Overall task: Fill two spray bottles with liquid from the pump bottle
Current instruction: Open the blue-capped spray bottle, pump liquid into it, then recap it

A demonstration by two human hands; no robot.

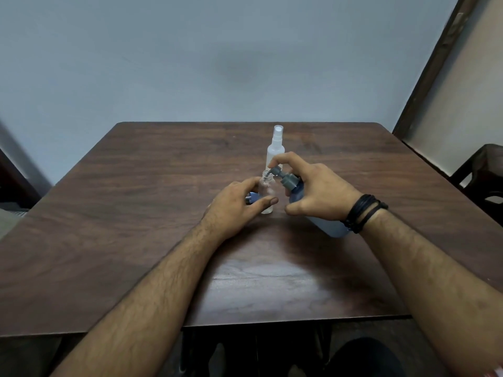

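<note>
Nearest you, below the worktop's (pixel 109 268) front edge, the floor is dark and dim; shoes show there faintly, too murky to make out. The worktop itself is a dark brown wood-grain surface with rounded far corners, and a pale sheen of reflected light lies on it between your forearms.

Past that sheen, your left hand (pixel 239 206) is wrapped around the small clear spray bottle (pixel 266 193), thumb across its front, holding it upright on the worktop with its neck open. Something blue (pixel 252 198) peeks out just behind that hand's fingers; you cannot tell what it is. Your right hand (pixel 313 191) grips the blue pump bottle (pixel 326 224), which is tilted toward the left with its base by your wrist. Your forefinger rests on the grey pump head (pixel 283 176), and the nozzle sits right at the mouth of the clear bottle. Dark cord bracelets (pixel 363 212) circle your right wrist.

Just behind your right hand's fingers stands the second spray bottle (pixel 276 148), frosted white, upright, with its sprayer top on.

Beyond the far edge rises a plain pale blue-grey wall (pixel 217 50) bearing a faint dark smudge. At the right a dark wooden frame (pixel 432 66) slants upward beside a cream panel (pixel 468 91), and a dark piece of furniture (pixel 487 175) stands below it.
</note>
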